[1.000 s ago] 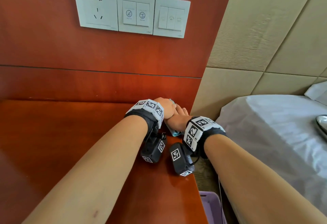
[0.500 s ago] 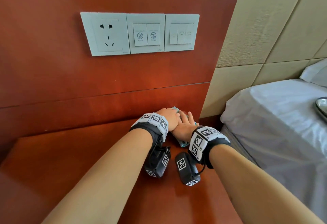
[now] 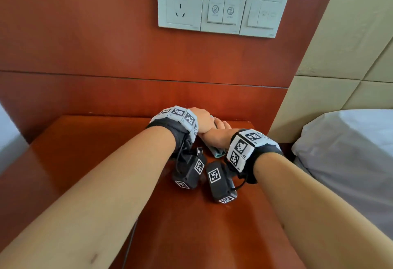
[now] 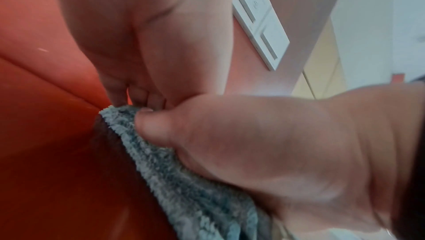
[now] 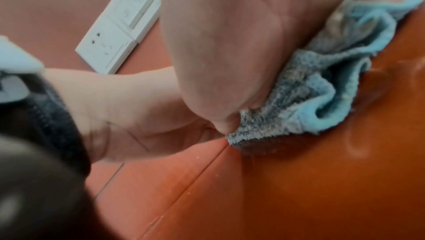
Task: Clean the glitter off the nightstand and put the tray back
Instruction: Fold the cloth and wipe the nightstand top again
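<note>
Right now both hands are stacked at the far right corner of the glossy reddish-brown wooden nightstand bench (image 3: 89,162), hard against the red wood wall panel (image 3: 106,41). The right hand (image 3: 214,139) lies flat over a fluffy pale blue-grey microfibre cloth (image 5: 322,89), fingers spread and pressing it onto the wood; its grip is wide, not closed round anything. The left hand (image 3: 201,121) sits on top of the right, its palm over the back of the right hand; its fingertips (image 4: 138,96) come down at the cloth's far edge, but I cannot tell whether they pinch the fabric or only press it.

What the next stroke turns on, as I judge it, is where the bare wood lies from the cloth: the cloth is bunched in the corner, with the wall just beyond it and the pale padded headboard (image 3: 340,56) and the white bed (image 3: 350,151) to its right, so the open surface runs toward the person and to the left. Any pull must come back that way. The right hand is the one touching the cloth across its width; the left adds weight.

A few pale specks of glitter (image 5: 197,156) show along the seam where bench meets wall. No tray is in view.
</note>
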Motion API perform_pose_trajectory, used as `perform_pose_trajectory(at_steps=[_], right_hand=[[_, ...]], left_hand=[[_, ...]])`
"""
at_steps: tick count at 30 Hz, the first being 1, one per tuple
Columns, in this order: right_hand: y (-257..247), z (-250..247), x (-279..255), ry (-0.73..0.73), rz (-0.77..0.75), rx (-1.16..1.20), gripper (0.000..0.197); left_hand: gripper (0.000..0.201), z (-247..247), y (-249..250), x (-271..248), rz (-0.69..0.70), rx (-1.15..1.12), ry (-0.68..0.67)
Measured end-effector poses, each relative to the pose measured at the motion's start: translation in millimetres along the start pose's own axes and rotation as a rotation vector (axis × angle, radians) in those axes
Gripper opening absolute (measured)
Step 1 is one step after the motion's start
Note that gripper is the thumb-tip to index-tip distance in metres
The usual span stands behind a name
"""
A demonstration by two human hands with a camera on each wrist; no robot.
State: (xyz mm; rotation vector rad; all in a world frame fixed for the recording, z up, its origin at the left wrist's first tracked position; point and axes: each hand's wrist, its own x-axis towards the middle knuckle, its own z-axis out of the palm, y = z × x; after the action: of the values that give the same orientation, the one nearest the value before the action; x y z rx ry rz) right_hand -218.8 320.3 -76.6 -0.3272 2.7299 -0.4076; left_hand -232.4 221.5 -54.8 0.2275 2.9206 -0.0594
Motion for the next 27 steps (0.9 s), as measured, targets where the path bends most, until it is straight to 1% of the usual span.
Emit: perform_pose_trajectory(at_steps=[2,4,6,7,9,12,14,16,19,22,25,27], right_hand=[[-15.9,10.6,10.9,-0.023,-0.047,0.054,0.068],[-43.3,20.8,13.7,-0.027,-0.063,0.065,0.075],[-66.7,28.0,14.3,-0.035,-0.09,0.081,0.076],[-77.9,30.9,12.1,-0.062,-0.096,0.063,0.074],[-101.8,38.0,7.1,-0.07,-0.141,-0.017,0.07],[-134.8,40.2,1.2,-0.05,-0.172,-0.082,0.059],[-149.1,31.9,-9.9,-0.068,-0.196,-0.205,0.053],[-157.2,26.0,-16.7,-0.078,-0.23,-0.33,0.051],[-165.7,36.4,-20.3,-0.071,-0.263,-0.455,0.052],[-179.2,47.2,-8.5,-0.04,-0.258,-0.464,0.054],[-198.3,43.0,3.1,-0.093,-0.253,-0.46,0.05],[-208.2,41.4,11.2,-0.097,-0.267,-0.451,0.05]], left_hand=[[0.041,4.9,-19.3,-15.0,0.0,0.075,-0.016],[0.042,10.3,-43.7,-28.6,-0.01,0.109,0.006],[0.043,13.0,-69.1,-43.4,-0.064,0.101,0.006],[0.043,14.4,-80.5,-51.6,-0.087,0.079,0.014],[0.043,16.5,-100.3,-68.0,-0.097,0.05,0.043],[0.042,21.3,-126.4,-90.5,-0.124,-0.007,0.038],[0.04,26.4,-146.0,-96.5,-0.168,-0.045,0.042],[0.042,31.1,-163.6,-100.7,-0.242,-0.091,0.045],[0.046,34.9,-176.7,-103.5,-0.302,-0.09,0.029],[0.047,35.4,-178.9,-105.2,-0.34,-0.043,-0.013],[0.048,34.2,-191.8,-106.1,-0.334,-0.037,0.011],[0.049,33.7,-204.2,-110.5,-0.336,-0.043,0.026]])
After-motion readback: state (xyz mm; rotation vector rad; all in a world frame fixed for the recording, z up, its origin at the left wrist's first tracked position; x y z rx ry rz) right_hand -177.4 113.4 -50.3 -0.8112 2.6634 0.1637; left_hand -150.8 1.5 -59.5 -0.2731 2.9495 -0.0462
